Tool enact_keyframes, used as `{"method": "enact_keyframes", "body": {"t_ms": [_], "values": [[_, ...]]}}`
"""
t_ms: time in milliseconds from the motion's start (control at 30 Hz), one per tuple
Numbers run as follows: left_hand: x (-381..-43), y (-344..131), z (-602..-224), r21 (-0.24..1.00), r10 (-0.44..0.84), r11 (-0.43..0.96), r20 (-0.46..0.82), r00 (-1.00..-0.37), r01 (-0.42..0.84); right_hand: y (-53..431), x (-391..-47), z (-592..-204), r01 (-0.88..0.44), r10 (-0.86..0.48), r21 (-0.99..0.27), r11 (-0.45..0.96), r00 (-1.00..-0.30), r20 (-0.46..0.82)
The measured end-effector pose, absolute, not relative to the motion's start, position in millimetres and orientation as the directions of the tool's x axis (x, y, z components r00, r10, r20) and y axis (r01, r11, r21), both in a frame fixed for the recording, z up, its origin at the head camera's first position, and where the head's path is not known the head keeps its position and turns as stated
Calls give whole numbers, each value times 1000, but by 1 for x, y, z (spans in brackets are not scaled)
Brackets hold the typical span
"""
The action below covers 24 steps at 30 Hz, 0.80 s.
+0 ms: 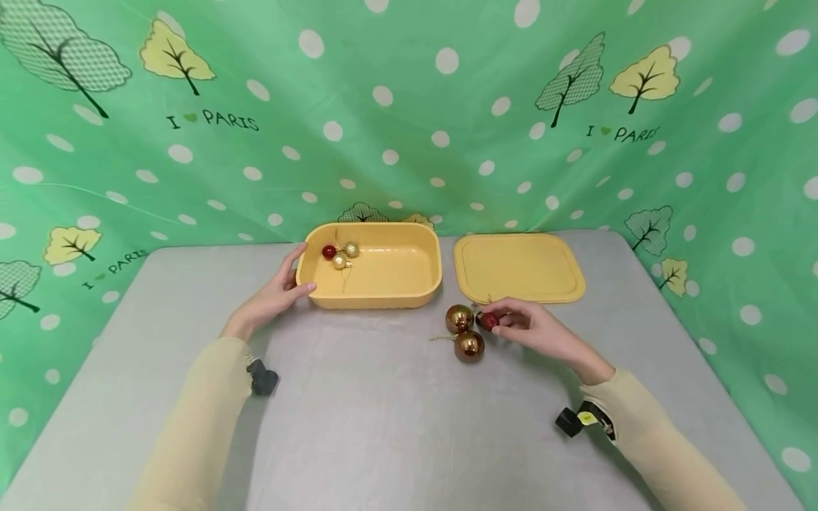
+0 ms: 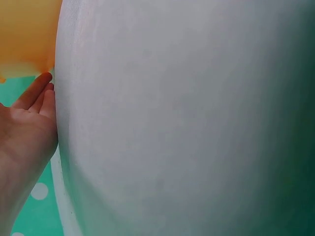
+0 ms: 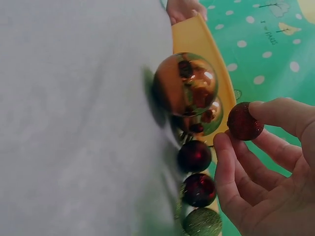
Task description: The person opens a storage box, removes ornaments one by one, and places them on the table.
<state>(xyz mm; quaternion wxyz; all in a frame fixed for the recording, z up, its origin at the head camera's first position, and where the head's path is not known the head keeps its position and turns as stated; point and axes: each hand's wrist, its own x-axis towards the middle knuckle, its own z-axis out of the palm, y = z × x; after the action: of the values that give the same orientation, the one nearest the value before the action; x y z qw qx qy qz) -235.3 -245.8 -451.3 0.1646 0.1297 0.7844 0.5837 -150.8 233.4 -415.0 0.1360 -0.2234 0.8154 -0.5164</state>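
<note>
We counted one left hand (image 1: pixel 275 293) at eleven o'clock and one right hand (image 1: pixel 533 328) at one. At twelve stood one yellow box (image 1: pixel 371 302) holding three baubles, one small red bauble (image 1: pixel 329 252) and two gold baubles (image 1: pixel 352 250); at one lay one yellow lid (image 1: pixel 519 267). There, nearer us, we saw two copper baubles (image 1: pixel 469 346), three dark red baubles (image 3: pixel 199 190) and one greenish bauble (image 3: pixel 202 222).

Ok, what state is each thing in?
Yellow box: open, upright
Yellow lid: off, lying flat
Three small baubles: inside the box
Two copper baubles: resting on the table
Two shiny red baubles: unheld
Glittery greenish bauble: unheld
Glittery red bauble: pinched by right hand
Left hand: touching the box
</note>
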Motion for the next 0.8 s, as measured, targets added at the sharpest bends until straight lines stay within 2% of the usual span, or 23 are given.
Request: {"method": "enact_keyframes", "body": {"t_ms": [267, 600, 800], "values": [[-234, -245, -449, 958, 394, 287, -112, -912, 7, 238, -144, -424, -251, -501, -883, 397, -865, 21], [-233, -245, -446, 966, 402, 259, -108, -909, 0, 238, -136, -435, -247, -503, -851, 464, -864, -23], [-233, -244, -446, 965, 398, 261, -113, -911, -5, 239, -133, -440, -285, -506, -836, 469, -862, 10]]}}
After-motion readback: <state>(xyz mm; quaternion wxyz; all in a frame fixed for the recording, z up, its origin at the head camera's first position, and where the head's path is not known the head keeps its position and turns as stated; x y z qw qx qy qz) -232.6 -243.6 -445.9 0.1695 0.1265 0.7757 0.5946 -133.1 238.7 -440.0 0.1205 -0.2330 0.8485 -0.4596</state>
